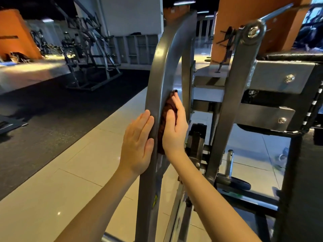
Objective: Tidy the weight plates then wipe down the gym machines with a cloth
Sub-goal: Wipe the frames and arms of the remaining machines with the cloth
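Note:
A curved grey metal upright (158,74) of a gym machine rises in the middle of the view. My left hand (138,142) lies flat against its left face with straight fingers. My right hand (174,126) presses a dark reddish-brown cloth (165,117) against the upright's right side, fingers lying over the cloth. Most of the cloth is hidden between my palm and the metal. A black weight plate (242,185) lies low on the machine beside a chrome peg (229,163).
A second grey bar (232,95) with a bolted pivot stands to the right, beside black padding (300,172). Another machine frame (90,67) stands on dark rubber flooring (52,119) at the left. Pale floor tiles (70,189) run below my arms.

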{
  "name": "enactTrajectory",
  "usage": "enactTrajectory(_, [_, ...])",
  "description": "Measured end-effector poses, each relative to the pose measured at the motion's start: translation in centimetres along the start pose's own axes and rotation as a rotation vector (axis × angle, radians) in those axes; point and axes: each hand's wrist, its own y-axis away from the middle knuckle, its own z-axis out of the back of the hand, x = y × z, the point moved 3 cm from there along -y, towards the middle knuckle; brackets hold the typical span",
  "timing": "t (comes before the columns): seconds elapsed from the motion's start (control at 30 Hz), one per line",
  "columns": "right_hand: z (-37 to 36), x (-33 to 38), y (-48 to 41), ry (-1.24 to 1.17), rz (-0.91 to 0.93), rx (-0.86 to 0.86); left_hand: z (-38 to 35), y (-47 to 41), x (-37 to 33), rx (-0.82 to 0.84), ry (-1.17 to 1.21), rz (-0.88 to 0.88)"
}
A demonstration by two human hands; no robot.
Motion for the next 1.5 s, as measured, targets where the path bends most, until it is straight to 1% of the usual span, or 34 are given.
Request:
enactTrajectory(0.13, [0.2, -1.6, 4.3, -0.013, -0.075, -0.003, -0.2, 0.0, 0.2, 0.007, 0.010, -0.024])
enactTrajectory(0.2, [0.4, -1.7, 6.2, 0.024, -0.067, 0.019, -0.3, 0.0, 0.4, 0.006, -0.003, -0.025])
enactTrajectory(0.3, [0.6, -0.8, 4.9, 0.136, -0.029, 0.036, -0.3, 0.1, 0.2, -0.009, -0.039, -0.004])
enactTrajectory(0.43, [0.6, 0.5, 2.9, 0.189, -0.029, 0.028, 0.2, 0.1, -0.5, 0.013, -0.063, 0.046])
enactTrajectory(0.57, [1.0, -1.0, 6.6, 0.203, -0.071, 0.070, 1.6, 0.5, -0.5, 0.092, -0.038, 0.111])
enactTrajectory(0.67, [1.3, -1.8, 8.8, 0.226, -0.048, 0.082, 2.6, 2.0, -0.2, 0.126, 0.008, 0.226])
enactTrajectory(0.77, [1.1, -0.6, 8.3, 0.268, 0.029, 0.062, 3.1, 4.6, -0.6, 0.193, 0.106, 0.374])
enactTrajectory(0.87, [0.3, 0.4, 7.7, 0.383, 0.213, 0.108, 3.3, 6.6, -1.4, 0.247, 0.201, 0.487])
enactTrajectory(0.93, [-0.1, -0.3, 8.2, 0.470, 0.304, 0.144, 3.6, 7.1, -1.8, 0.264, 0.237, 0.502])
enactTrajectory(1.0, [-0.2, -1.2, 9.4, 0.504, 0.311, 0.137, 4.1, 7.9, -1.7, 0.294, 0.244, 0.499])
enactTrajectory(1.07, [-0.3, -1.7, 10.8, 0.585, 0.386, 0.127, 4.6, 8.9, -1.3, 0.345, 0.226, 0.511])
enactTrajectory(1.13, [-0.5, -1.8, 11.3, 0.672, 0.480, 0.153, 5.0, 10.2, -0.8, 0.406, 0.205, 0.524])
enactTrajectory(1.23, [-0.6, -1.6, 10.5, 0.726, 0.543, 0.200, 5.4, 12.1, -0.3, 0.475, 0.230, 0.559])
enactTrajectory(1.33, [-0.6, -1.2, 10.2, 0.737, 0.503, 0.167, 5.6, 13.4, -0.2, 0.563, 0.287, 0.566])
enactTrajectory(1.43, [-0.7, -1.2, 12.1, 0.734, 0.391, 0.046, 5.7, 14.9, 0.3, 0.671, 0.363, 0.570])
enactTrajectory(1.5, [-0.9, -2.1, 14.8, 0.822, 0.339, 0.034, 6.0, 16.3, 1.0, 0.744, 0.435, 0.588])
